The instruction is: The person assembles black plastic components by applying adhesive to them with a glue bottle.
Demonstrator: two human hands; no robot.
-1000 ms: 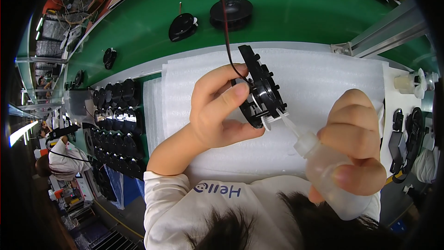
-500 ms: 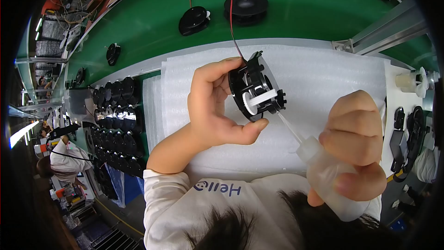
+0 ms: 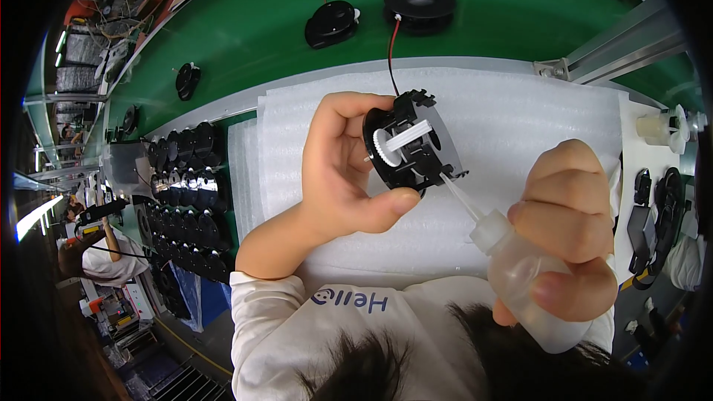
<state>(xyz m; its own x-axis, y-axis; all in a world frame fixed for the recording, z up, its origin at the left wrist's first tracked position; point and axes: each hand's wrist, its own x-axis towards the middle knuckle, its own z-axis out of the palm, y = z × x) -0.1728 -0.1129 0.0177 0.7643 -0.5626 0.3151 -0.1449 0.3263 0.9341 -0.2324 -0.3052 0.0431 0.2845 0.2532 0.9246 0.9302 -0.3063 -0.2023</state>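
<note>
My left hand (image 3: 345, 167) grips a round black plastic motor assembly (image 3: 394, 171) by its rim, tilted above the white mat. A white gear with a ribbed shaft (image 3: 405, 137) sticks out of its open side, and a red and black wire (image 3: 391, 56) rises from its top, ending in a small white plug. In my right hand (image 3: 568, 223) is a translucent squeeze bottle (image 3: 531, 278), its thumb and fingers wrapped around it. The bottle's thin nozzle reaches the lower edge of the assembly; whether any liquid comes out is too small to tell.
White foam sheets (image 3: 535, 119) cover the work surface. On the green belt (image 3: 252, 37) behind lie a black round unit (image 3: 332, 22) and a larger black disc (image 3: 420, 4). Rows of black units (image 3: 189, 193) stand at left. A metal post (image 3: 624, 44) and a white spool (image 3: 661, 130) are at right.
The motor assembly has turned and lowered slightly in my left hand. My right hand has shifted slightly left with the bottle. The units on the belt have moved right.
</note>
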